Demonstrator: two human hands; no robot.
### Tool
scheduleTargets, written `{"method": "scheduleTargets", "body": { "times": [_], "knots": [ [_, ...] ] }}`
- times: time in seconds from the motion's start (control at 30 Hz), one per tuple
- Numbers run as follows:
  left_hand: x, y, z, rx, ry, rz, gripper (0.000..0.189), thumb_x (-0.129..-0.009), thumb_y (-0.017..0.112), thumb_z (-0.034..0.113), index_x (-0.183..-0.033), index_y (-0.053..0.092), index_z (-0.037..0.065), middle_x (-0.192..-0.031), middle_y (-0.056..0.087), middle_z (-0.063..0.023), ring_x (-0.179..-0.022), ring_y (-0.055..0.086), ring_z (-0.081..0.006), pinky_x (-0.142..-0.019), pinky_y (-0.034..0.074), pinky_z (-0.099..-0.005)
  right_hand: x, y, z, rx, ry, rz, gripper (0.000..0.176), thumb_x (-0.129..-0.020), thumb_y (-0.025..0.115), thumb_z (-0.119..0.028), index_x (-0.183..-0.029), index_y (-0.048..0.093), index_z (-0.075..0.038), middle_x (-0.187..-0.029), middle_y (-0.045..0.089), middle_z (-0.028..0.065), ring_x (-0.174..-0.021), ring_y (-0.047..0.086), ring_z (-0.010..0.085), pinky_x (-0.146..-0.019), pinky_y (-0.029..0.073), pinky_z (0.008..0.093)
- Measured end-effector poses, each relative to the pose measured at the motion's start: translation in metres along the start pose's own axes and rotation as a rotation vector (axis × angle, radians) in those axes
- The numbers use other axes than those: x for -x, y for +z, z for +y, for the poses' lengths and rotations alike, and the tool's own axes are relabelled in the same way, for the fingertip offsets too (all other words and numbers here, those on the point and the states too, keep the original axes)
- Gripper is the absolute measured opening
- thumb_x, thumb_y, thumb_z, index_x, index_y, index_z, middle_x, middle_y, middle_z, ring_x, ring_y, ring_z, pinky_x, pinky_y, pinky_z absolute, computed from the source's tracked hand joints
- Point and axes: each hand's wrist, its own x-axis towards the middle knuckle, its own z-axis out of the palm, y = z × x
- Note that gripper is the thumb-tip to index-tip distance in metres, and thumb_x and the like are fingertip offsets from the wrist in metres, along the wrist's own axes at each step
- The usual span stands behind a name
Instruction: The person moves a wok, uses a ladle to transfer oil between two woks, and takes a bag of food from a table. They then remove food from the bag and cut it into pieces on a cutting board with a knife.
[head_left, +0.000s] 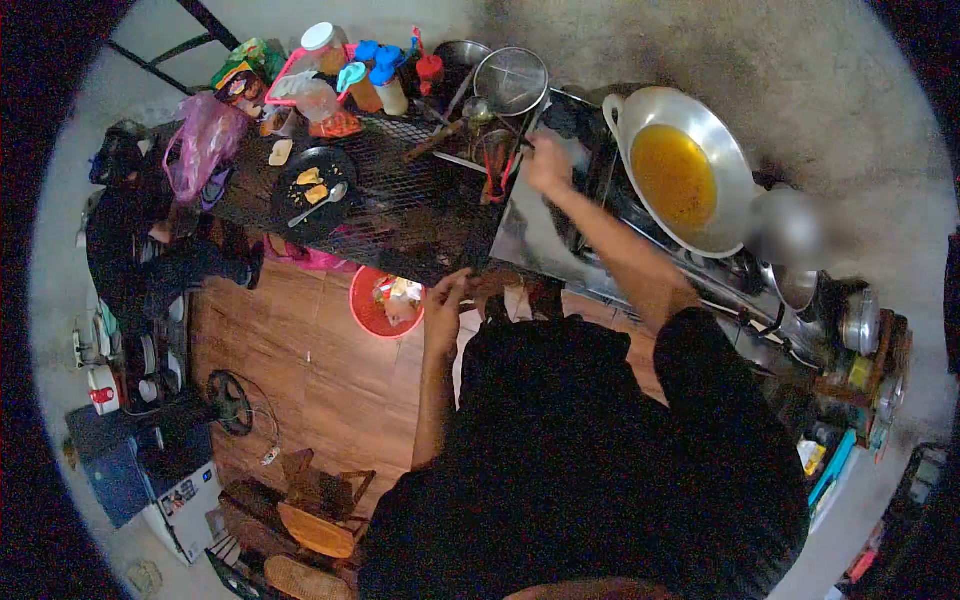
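My right hand (pixel 547 165) is closed at the left edge of the stove, beside the handles of kitchen tools; what it grips is too small to make out. A round wire strainer (pixel 512 80) lies just above it, and red-handled tongs (pixel 495 165) are to its left. My left hand (pixel 450 292) hangs at the front edge of the mesh-topped table (pixel 410 215), its fingers bent together, their contents unclear. On the stove at the right, a large metal wok (pixel 735 150) holds yellow oil (pixel 675 178).
A black plate (pixel 290 200) with food pieces and a spoon (pixel 320 203) sits on the table. Bottles (pixel 388 90) and a pink basket (pixel 290 88) stand behind. Below are a red waste basket (pixel 368 322) and a fan (pixel 230 402). Another person (pixel 135 235) is at the left.
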Motion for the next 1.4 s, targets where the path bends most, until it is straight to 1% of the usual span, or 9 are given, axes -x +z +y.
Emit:
{"method": "scheduleTargets", "body": {
  "times": [0.13,0.2,0.33,0.7,0.83,1.0,1.1,1.2,1.4],
  "knots": [
    [0.012,-0.002,0.009,-0.019,0.002,0.070,0.031,-0.093,0.052,0.025,-0.113,0.060,0.004,-0.100,0.066,-0.0087,-0.088,0.063,-0.0161,-0.072,0.050,-0.0290,0.024,0.022,-0.004,0.277,0.172,-0.236,0.038,-0.083,0.049,-0.010,-0.121,0.047,-0.009,-0.082,0.063,0.0227,-0.079,0.061,0.0425,-0.069,0.047,0.0545],
    [0.013,-0.003,0.007,0.008,-0.041,0.075,0.030,-0.092,0.053,0.025,-0.112,0.061,0.004,-0.099,0.066,-0.0084,-0.088,0.063,-0.0161,-0.072,0.050,-0.0290,0.036,0.036,0.011,0.420,-0.054,-0.136,0.059,-0.076,0.059,-0.015,-0.132,0.042,-0.010,-0.074,0.062,0.0181,-0.071,0.064,0.0337,-0.061,0.049,0.0486],
    [0.015,-0.003,0.006,-0.012,-0.010,0.060,0.030,-0.092,0.053,0.026,-0.112,0.061,0.004,-0.099,0.066,-0.0083,-0.087,0.063,-0.0163,-0.072,0.049,-0.0293,0.050,0.043,0.009,0.269,-0.014,-0.189,0.050,-0.080,0.051,-0.009,-0.129,0.040,-0.010,-0.085,0.063,0.0218,-0.074,0.061,0.0421,-0.066,0.047,0.0533],
    [0.020,-0.006,0.001,-0.078,-0.013,0.063,0.039,-0.092,0.053,0.031,-0.119,0.056,0.003,-0.101,0.065,-0.0102,-0.087,0.063,-0.0183,-0.074,0.050,-0.0298,0.048,0.059,0.025,0.324,0.039,-0.151,0.066,-0.074,0.056,-0.007,-0.137,0.035,-0.009,-0.081,0.062,0.0162,-0.070,0.063,0.0311,-0.063,0.050,0.0426],
    [0.022,-0.009,-0.004,-0.065,0.006,0.062,0.034,-0.092,0.053,0.031,-0.115,0.059,0.006,-0.102,0.065,-0.0080,-0.092,0.062,-0.0164,-0.072,0.049,-0.0299,0.050,0.069,0.034,0.313,0.045,-0.136,0.054,-0.081,0.057,-0.007,-0.132,0.039,-0.008,-0.079,0.063,0.0168,-0.069,0.062,0.0350,-0.059,0.048,0.0458],
    [0.019,-0.004,0.001,-0.061,-0.020,0.019,0.033,-0.091,0.055,0.030,-0.114,0.060,0.006,-0.102,0.065,-0.0080,-0.093,0.061,-0.0168,-0.074,0.049,-0.0307,0.043,0.044,0.000,-0.227,0.345,-0.075,0.040,-0.085,0.052,-0.012,-0.125,0.045,-0.011,-0.095,0.062,0.0212,-0.085,0.060,0.0408,-0.076,0.046,0.0483],
    [0.013,0.001,-0.002,-0.087,-0.023,0.023,0.032,-0.091,0.055,0.029,-0.113,0.061,0.006,-0.103,0.065,-0.0081,-0.094,0.061,-0.0171,-0.075,0.050,-0.0311,0.042,0.056,0.026,-0.232,0.215,0.096,0.029,-0.088,0.050,-0.012,-0.116,0.050,-0.006,-0.106,0.061,0.0144,-0.088,0.060,0.0372,-0.082,0.045,0.0428],
    [0.011,0.008,0.000,-0.094,-0.016,-0.025,0.032,-0.091,0.054,0.028,-0.112,0.061,0.005,-0.103,0.065,-0.0083,-0.092,0.062,-0.0177,-0.074,0.050,-0.0304,0.043,0.040,0.053,-0.596,0.354,-0.101,0.024,-0.090,0.052,-0.015,-0.111,0.053,-0.004,-0.066,0.052,0.0043,-0.049,0.047,0.0125,-0.046,0.039,0.0288],
    [-0.005,0.030,0.001,-0.135,-0.017,-0.133,0.032,-0.092,0.054,0.028,-0.112,0.061,0.003,-0.100,0.066,-0.0085,-0.089,0.063,-0.0170,-0.074,0.049,-0.0300,0.051,-0.137,-0.016,-0.997,0.653,-0.210,0.026,-0.093,0.049,-0.011,-0.117,0.052,-0.003,-0.059,0.044,-0.0025,-0.043,0.034,0.0054,-0.038,0.024,0.0224]
  ]
}}
